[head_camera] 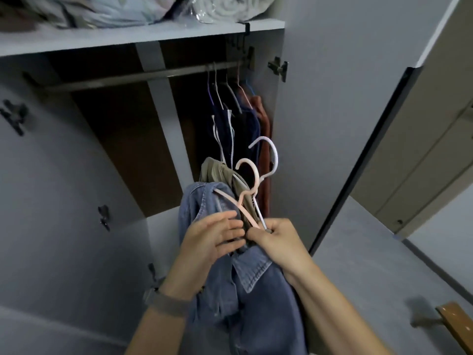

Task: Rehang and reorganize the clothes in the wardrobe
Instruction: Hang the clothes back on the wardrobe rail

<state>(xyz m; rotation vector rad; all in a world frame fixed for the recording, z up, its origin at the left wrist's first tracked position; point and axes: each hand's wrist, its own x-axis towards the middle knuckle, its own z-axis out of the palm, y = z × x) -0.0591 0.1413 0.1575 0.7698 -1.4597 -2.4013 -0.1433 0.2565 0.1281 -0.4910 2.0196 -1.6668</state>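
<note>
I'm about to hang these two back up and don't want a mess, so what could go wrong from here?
1. The right hand alone pinches the pink hanger and white hanger low down; the denim shirt and khaki garment could slide off.
2. The two hooks sit close together and may tangle when lifted to the rail.
3. The hung clothes crowd the rail's right end, so hooking there could knock them.

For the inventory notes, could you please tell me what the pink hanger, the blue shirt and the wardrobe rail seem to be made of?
Pink hanger: probably plastic, smooth and matte, one moulded piece.
Blue shirt: denim, judging by faded weave and stitched collar.
Rail: apparently metal, with a dull grey sheen.
</note>
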